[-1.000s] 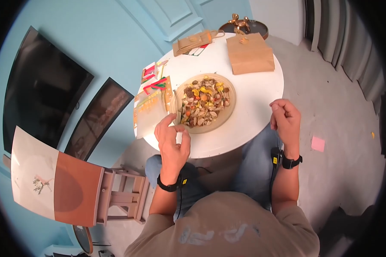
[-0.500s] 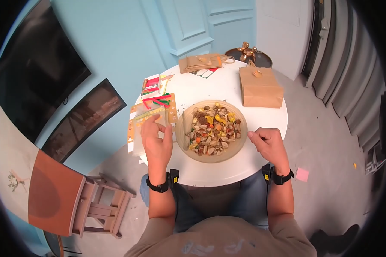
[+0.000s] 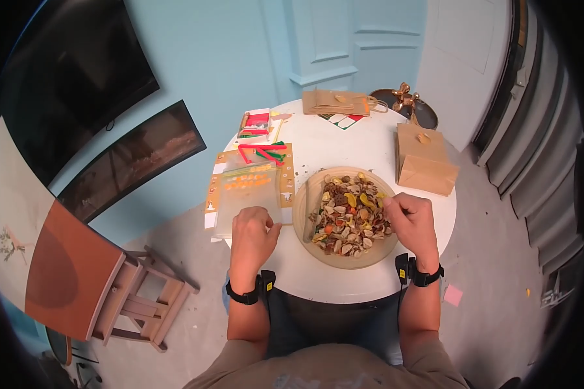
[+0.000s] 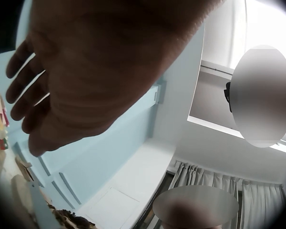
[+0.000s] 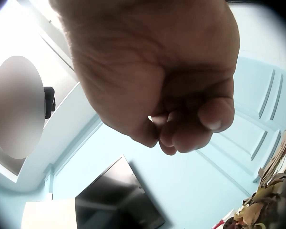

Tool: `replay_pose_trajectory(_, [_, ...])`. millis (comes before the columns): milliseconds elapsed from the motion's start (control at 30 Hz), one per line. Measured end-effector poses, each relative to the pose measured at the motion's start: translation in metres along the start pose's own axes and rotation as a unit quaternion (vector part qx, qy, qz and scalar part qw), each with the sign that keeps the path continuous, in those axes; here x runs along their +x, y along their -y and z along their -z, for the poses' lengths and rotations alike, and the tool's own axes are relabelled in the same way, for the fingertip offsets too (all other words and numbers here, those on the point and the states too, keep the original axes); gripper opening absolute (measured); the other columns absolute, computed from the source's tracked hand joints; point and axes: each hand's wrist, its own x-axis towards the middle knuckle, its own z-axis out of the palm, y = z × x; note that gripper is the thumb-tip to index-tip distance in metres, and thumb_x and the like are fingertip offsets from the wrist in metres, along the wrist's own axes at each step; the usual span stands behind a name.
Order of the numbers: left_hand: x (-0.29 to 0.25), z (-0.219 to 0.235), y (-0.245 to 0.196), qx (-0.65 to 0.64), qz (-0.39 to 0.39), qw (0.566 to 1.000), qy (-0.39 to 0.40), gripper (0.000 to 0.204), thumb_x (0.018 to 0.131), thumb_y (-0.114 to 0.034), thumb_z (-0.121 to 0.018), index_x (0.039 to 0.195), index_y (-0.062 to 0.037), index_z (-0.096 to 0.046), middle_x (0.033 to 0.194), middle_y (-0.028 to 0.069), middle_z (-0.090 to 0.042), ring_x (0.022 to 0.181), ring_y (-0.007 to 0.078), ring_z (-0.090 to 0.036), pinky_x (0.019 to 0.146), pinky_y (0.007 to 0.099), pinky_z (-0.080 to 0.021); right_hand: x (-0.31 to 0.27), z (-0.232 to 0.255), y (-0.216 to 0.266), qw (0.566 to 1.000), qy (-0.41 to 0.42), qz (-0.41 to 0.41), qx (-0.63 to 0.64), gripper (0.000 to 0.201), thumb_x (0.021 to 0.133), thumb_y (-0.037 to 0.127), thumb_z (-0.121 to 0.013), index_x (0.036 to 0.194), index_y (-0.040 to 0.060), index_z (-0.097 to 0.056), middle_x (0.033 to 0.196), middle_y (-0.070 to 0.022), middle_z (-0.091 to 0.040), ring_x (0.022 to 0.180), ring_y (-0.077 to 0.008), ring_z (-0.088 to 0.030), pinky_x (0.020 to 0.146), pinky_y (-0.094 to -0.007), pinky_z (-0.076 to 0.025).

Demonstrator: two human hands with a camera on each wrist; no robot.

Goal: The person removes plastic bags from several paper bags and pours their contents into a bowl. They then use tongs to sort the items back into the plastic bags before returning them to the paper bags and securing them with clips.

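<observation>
A round tan plate (image 3: 300,223) full of dried flowers, petals and yellow and orange bits (image 3: 349,223) lies on the white table. My left hand (image 3: 253,238) hovers at the lower end of a clear zip bag (image 3: 245,198), left of the plate. In the left wrist view the fingers of the left hand (image 4: 95,71) are relaxed, with nothing in them. At the plate's right rim is my right hand (image 3: 414,223); the right wrist view shows the right hand (image 5: 162,71) with curled fingers and no object visible in it. Whether it touches the rim, I cannot tell.
Red and green strips (image 3: 263,154) lie above the bag, near a small box (image 3: 254,125). Flat paper bags (image 3: 336,102) lie at the table's back; a standing paper bag (image 3: 427,162) is at right. Behind is a side table (image 3: 428,117) with a shiny figurine (image 3: 405,96).
The head view has shifted, and the table sits lower in it. The right hand has come from beside the plate to its right rim. The left hand has moved lower over the bag.
</observation>
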Motion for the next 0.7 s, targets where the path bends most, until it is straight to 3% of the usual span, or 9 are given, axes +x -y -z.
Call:
replay_pose_trajectory(67, [-0.002,0.002,0.003,0.025,0.010,1.000,0.010,0.023,0.082,-0.011,-0.092,0.091,-0.0001,-0.073,0.106,0.0180,-0.076,0.111,0.0418,-0.068,0.099,0.0508,-0.050,0.002,-0.002,-0.006,0.996,-0.028,-0.069,0.052,0.033,0.110,0.021,-0.074,0.090,-0.0052,-0.073,0.061,-0.0009,-0.060,0.061,-0.0068,-0.053,0.055,-0.0312,-0.043])
replay_pose_trajectory(167, [-0.008,-0.001,0.009,0.054,0.016,0.998,0.002,0.030,0.080,-0.012,-0.093,0.099,0.0010,-0.074,0.107,0.0182,-0.074,0.113,0.0418,-0.067,0.100,0.0503,-0.050,0.005,-0.008,-0.023,0.990,-0.093,-0.035,0.105,0.027,0.112,0.020,-0.073,0.098,-0.0038,-0.073,0.068,0.0049,-0.061,0.064,-0.0038,-0.052,0.058,-0.0269,-0.042])
replay_pose_trajectory(267, [-0.014,-0.010,0.023,0.091,0.021,0.996,0.002,0.033,0.079,-0.013,-0.092,0.103,0.0016,-0.074,0.107,0.0184,-0.074,0.113,0.0418,-0.066,0.100,0.0502,-0.050,0.007,-0.008,-0.042,0.991,-0.107,-0.017,0.082,0.024,0.113,0.018,-0.072,0.102,-0.0027,-0.073,0.076,0.0064,-0.061,0.069,-0.0030,-0.050,0.061,-0.0247,-0.041])
replay_pose_trajectory(433, [-0.016,-0.017,0.038,0.138,0.049,0.989,0.035,0.029,0.081,-0.012,-0.090,0.103,0.0008,-0.076,0.108,0.0195,-0.073,0.110,0.0418,-0.066,0.099,0.0504,-0.051,0.008,-0.012,-0.044,0.988,-0.111,-0.002,0.103,0.023,0.113,0.017,-0.072,0.100,-0.0021,-0.072,0.080,0.0062,-0.060,0.072,-0.0026,-0.047,0.064,-0.0232,-0.039])
replay_pose_trajectory(700, [-0.008,-0.033,0.032,0.098,-0.022,0.995,0.015,0.027,0.081,-0.008,-0.088,0.104,0.0001,-0.076,0.108,0.0199,-0.073,0.110,0.0420,-0.066,0.099,0.0509,-0.053,0.000,-0.013,-0.042,0.992,-0.067,-0.014,0.107,0.023,0.113,0.017,-0.072,0.099,-0.0025,-0.072,0.078,0.0065,-0.060,0.071,-0.0025,-0.048,0.063,-0.0238,-0.039])
